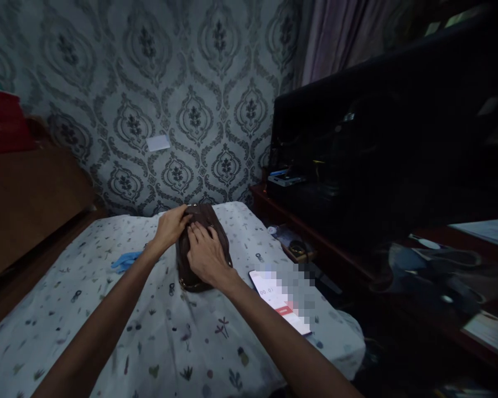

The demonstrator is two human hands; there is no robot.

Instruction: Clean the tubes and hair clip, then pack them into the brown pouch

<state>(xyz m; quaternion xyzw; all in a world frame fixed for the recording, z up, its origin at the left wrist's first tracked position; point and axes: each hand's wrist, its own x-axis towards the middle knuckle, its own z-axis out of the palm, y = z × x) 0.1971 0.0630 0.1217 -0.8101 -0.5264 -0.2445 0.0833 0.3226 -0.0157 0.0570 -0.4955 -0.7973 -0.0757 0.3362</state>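
Note:
A dark brown bag (213,217) with small metal fittings lies on the patterned white bedsheet (157,342). At its upper left edge, my left hand (172,226) has its fingers curled over the side and holds it. Across the middle of the bag rests my right hand (207,251), its fingers stretched out and pressed on the top surface. Both hands hide part of the bag. A crumpled blue cloth (124,261) lies left of it, beyond my left forearm.
A phone with a lit screen (269,293) lies right of my right forearm. A wooden headboard-like panel (33,193) stands at the left with a red item (4,121) on top. At the right is a dark cabinet (357,155) with a small open drawer (301,251).

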